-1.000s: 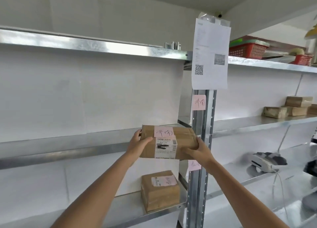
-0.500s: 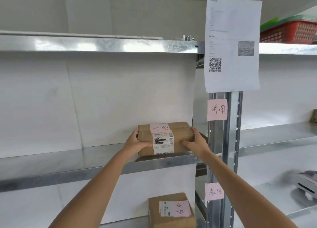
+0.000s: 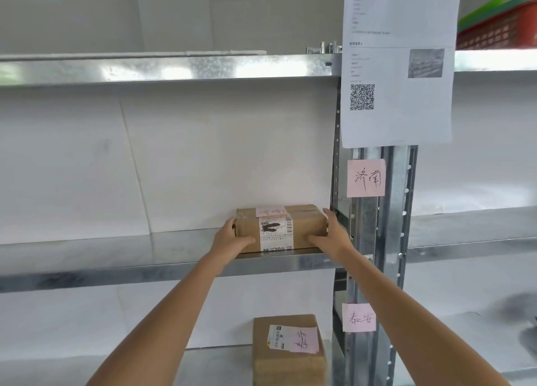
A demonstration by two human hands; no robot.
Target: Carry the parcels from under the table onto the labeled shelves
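A brown cardboard parcel with a white shipping label and a pink note rests on the middle metal shelf, close to its right end. My left hand grips the parcel's left end and my right hand grips its right end. A pink handwritten label is stuck on the steel upright just right of this shelf. One shelf below stands a second brown parcel with its own pink note, beside another pink label on the upright.
A white printed sheet with a QR code hangs on the upright above. The top shelf runs across overhead. A red basket sits on the top right shelf. More shelves extend to the right.
Both hands carried the parcel up from below shelf level and set it down on the middle shelf, then pushed it a little deeper. The view has moved closer to the shelving.
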